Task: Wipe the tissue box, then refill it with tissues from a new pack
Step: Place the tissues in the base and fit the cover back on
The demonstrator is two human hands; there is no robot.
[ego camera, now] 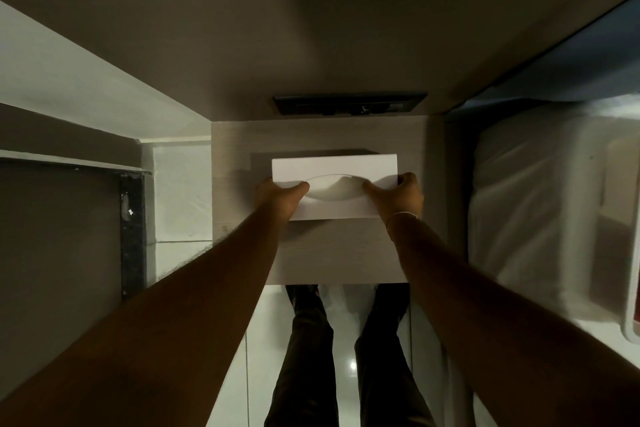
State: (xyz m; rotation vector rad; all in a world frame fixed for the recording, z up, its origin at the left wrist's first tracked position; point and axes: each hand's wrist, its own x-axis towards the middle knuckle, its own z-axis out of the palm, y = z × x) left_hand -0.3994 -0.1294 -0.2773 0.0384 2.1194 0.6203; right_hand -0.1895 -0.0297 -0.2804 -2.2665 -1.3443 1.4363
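Gripping tissue box (334,168), both hands (277,194)

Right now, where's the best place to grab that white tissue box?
By its two short ends, one hand from each side. The tissue box is long and flat on the small table, too wide for one hand. The left hand and right hand already hold it so.

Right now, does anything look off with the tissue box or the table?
Nothing stands out. The tissue box sits square on the small table, a hand gripping each end: left hand, right hand. No tissue shows in its oval slot, and no dents or spills are visible.
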